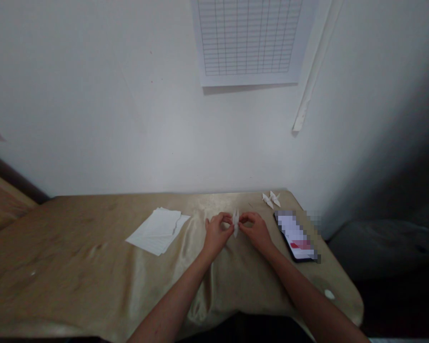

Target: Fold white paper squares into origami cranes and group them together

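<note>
Between my two hands a small folded white paper figure (pixel 236 223) stands upright, with pointed ends at top and bottom. My left hand (pixel 218 232) pinches its left side between thumb and fingers. On the other side, my right hand (pixel 255 230) pinches its right edge the same way. Two similar folded paper figures (pixel 271 199) lie at the back right of the table, beyond my right hand. To the left of my left hand is a fanned stack of white paper sheets (pixel 156 232).
A phone (pixel 296 237) with a lit, partly pixelated screen lies right of my right hand. The table (pixel 75 267) has a wrinkled tan satin cover and meets the wall behind. A small white spot (pixel 329 294) shows near the right corner. A printed grid sheet (pixel 248 43) hangs above.
</note>
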Motion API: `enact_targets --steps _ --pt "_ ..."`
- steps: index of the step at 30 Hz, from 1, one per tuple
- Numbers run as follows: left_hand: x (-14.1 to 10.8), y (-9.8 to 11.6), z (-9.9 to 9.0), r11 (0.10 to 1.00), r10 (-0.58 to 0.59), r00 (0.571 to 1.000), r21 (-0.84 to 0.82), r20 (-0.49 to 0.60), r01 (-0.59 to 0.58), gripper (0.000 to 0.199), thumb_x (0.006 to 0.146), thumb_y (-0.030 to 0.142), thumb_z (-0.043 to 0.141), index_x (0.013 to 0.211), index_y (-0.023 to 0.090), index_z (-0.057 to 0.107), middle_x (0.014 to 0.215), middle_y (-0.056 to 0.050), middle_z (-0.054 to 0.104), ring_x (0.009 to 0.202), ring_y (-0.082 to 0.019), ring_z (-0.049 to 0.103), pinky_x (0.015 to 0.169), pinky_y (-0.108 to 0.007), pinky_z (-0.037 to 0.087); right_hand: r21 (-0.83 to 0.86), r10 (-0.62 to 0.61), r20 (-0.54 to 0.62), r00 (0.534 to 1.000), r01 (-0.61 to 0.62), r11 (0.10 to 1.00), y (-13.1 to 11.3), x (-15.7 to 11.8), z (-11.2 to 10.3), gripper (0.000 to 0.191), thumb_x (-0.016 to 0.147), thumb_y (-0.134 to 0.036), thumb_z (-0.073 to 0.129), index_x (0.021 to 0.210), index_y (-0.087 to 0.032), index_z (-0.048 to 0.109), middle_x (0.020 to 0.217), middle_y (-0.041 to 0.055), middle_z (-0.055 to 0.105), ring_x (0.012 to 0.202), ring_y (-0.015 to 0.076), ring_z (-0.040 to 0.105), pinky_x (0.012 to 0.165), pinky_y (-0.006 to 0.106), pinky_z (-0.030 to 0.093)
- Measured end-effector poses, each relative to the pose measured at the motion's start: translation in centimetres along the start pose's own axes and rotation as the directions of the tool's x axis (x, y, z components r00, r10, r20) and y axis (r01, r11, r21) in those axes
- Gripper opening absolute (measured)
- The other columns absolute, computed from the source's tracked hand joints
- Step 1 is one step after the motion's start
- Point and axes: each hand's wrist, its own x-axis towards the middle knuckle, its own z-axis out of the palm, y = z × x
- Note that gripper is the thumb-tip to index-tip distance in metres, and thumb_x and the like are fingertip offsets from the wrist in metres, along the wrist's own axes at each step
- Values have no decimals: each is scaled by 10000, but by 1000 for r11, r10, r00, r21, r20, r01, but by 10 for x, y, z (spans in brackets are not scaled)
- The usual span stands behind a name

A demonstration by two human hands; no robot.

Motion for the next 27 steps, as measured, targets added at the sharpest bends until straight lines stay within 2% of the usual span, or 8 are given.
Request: enact_targets --steps 4,11,15,18,21,27 --pt "1 -3 3 1000 1 1000 18 -7 -1 217 814 213 688 1027 237 658 962 -8 778 1083 -235 676 1182 -588 174 -1 5 4 1000 -5 1000 1 0 1 118 742 -227 673 849 -206 717 877 50 730 915 232 646 935 391 472" --pt "2 -6 1 1000 -8 1000 16 -16 8 191 796 201 707 984 221 674 938 -15 779 1009 -222 692 1170 -584 207 -54 63 -14 998 -64 996 3 -2 5 185 759 -259 660 940 -219 661 885 41 732 909 235 657 938 403 471" --pt "0 -3 -1 996 6 1000 92 4 -6 97 797 191 708 886 228 695 947 -16 768 1054 -241 656 1169 -633 167 -190 12 41 999 -4 982 -1 -3 2 150 780 -219 647 928 -230 664 886 31 727 989 247 622 1031 448 388" --pt "-2 -3 -1 985 35 999 169 33 -40 102 809 181 687 868 259 717 958 -5 765 1111 -258 613 1170 -681 92 -296 -5 81 997 29 955 -3 -5 3 144 805 -188 649 932 -244 685 895 32 732 1077 263 580 1107 490 286" --pt "-2 -5 1 973 41 996 224 73 -57 116 815 184 683 854 283 731 974 -1 762 1154 -267 572 1168 -704 36 -368 -6 110 994 47 929 -4 -5 5 125 833 -189 647 926 -253 701 929 33 736 1134 270 549 1137 506 221" --pt "0 -9 3 949 38 996 310 76 -60 123 829 276 730 924 341 772 1089 -4 737 1197 -288 512 1151 -714 57 -438 7 157 988 63 897 -1 -4 1 157 832 -237 692 974 -281 740 1141 38 717 1206 302 482 1092 507 246"
